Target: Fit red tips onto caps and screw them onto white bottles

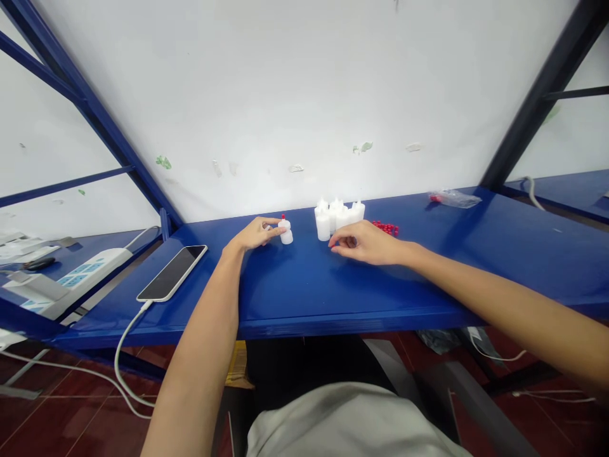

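On the blue table, my left hand grips a small white dropper bottle between thumb and fingers. The bottle stands upright, with a red cap on its tip. My right hand is closed in a pinch just above the tabletop, and a speck of red shows at its fingertips, apparently a small red cap. Behind that hand stand several white dropper bottles in a group, partly hidden by it. Several loose red caps lie in a pile beyond my right wrist.
A phone with a white charging cable lies at the left of the blue table. Near the back right edge is a clear plastic bag with something red inside. A power strip sits further left. The wall rises behind.
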A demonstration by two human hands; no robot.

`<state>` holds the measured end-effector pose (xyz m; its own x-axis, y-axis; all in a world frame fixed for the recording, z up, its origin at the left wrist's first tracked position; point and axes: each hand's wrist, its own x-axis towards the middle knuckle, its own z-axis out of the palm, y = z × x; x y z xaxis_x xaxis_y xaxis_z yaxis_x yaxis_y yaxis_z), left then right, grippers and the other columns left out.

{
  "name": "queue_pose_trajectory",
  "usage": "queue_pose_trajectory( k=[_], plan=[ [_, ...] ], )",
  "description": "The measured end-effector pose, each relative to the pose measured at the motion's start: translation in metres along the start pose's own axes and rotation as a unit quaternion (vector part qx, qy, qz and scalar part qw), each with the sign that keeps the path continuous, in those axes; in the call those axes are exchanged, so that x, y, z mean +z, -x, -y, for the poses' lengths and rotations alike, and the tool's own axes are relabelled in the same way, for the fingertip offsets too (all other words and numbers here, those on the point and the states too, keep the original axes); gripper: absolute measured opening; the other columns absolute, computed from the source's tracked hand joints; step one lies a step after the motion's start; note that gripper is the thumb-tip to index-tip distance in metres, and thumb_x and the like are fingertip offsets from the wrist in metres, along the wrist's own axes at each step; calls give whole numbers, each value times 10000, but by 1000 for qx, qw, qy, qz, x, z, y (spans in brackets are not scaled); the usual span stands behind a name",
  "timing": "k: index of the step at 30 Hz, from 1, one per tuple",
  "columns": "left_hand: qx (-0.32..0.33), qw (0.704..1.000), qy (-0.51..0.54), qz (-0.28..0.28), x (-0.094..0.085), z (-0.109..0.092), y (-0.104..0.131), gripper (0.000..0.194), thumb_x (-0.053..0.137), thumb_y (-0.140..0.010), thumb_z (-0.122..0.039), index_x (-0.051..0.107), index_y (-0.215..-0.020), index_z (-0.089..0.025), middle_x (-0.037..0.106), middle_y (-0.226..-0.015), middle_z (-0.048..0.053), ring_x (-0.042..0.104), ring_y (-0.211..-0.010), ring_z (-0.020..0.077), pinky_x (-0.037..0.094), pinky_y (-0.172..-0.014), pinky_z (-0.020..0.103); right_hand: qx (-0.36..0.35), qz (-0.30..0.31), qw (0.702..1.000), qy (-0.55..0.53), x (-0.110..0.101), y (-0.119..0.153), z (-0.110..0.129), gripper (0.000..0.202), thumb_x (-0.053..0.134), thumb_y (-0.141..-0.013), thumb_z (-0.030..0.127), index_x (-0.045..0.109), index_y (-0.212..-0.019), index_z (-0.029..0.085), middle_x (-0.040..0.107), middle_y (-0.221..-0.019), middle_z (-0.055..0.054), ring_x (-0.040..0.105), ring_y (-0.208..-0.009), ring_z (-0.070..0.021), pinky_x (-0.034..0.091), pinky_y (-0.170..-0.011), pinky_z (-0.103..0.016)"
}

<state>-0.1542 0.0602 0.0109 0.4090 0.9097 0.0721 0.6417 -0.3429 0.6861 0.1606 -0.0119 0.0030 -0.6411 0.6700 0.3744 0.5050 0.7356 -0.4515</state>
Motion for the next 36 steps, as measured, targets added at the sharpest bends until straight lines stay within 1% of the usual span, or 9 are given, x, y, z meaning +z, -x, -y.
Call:
queue_pose_trajectory(
  k=[4,6,10,14,17,21,23,27,36],
  plan=[
    [-35,999,-16,38,-1,4,0,664,654,-791,-621,669,-1295,-189,497,-576,-21,393,-472,97,324,-487,245,0,11,1000,4,-1,0,1,201,595,-885,287,733,-930,148,634,-638,-3,534,-546,-108,403,-559,-247],
    [-25,999,-35,21,-1,3,0,655,674,-777,-600,678,-1281,-181,482,-550,-29,386,-462,98,310,-481,244,3,18,1000,3,-1,0,1,204,592,-890,293,732,-929,149,634,-635,-3,532,-540,-108,405,-554,-249],
    [30,993,-63,-100,-1,-6,2,578,761,-693,-526,733,-1130,-148,490,-527,-32,398,-487,100,310,-500,237,-10,-11,1000,4,1,0,1,181,616,-876,303,734,-903,169,673,-732,-34,581,-612,-129,452,-596,-265],
    [122,974,40,-189,9,-30,2,436,474,-877,-490,684,-756,-127,444,-468,-18,399,-453,101,320,-482,235,15,-91,992,-83,2,-1,5,201,657,-850,362,729,-880,178,700,-1005,-89,627,-586,-117,504,-570,-284],
    [171,964,154,-130,33,-53,0,372,404,-869,-453,587,-747,-152,440,-449,-29,386,-396,93,302,-425,216,61,-126,976,-166,3,-1,11,263,692,-823,419,721,-869,162,718,-982,-97,640,-514,-121,480,-487,-273],
    [172,960,218,-38,69,-74,-2,215,385,-867,-405,459,-880,-203,472,-477,-59,381,-378,93,290,-390,188,96,-155,963,-198,5,-1,16,321,734,-793,442,717,-902,140,657,-590,-23,617,-452,-145,404,-428,-251],
    [171,958,228,-13,81,-79,0,166,384,-857,-357,436,-918,-211,476,-497,-62,400,-396,100,296,-393,186,86,-167,960,-207,7,-1,17,334,741,-787,434,710,-945,141,693,-659,-35,606,-440,-129,406,-424,-248],
    [181,954,240,16,94,-81,2,153,417,-844,-299,440,-963,-206,460,-539,-63,411,-422,92,329,-434,203,57,-180,957,-219,11,-2,17,371,731,-790,379,678,-1096,177,744,-1017,-90,632,-490,-110,499,-484,-267],
    [209,952,222,27,106,-83,1,157,437,-841,-275,441,-983,-209,444,-632,-50,423,-465,95,312,-483,241,31,-161,973,-163,15,1,16,327,657,-825,265,672,-1145,202,745,-959,-52,624,-541,-113,513,-560,-273]
  ],
)
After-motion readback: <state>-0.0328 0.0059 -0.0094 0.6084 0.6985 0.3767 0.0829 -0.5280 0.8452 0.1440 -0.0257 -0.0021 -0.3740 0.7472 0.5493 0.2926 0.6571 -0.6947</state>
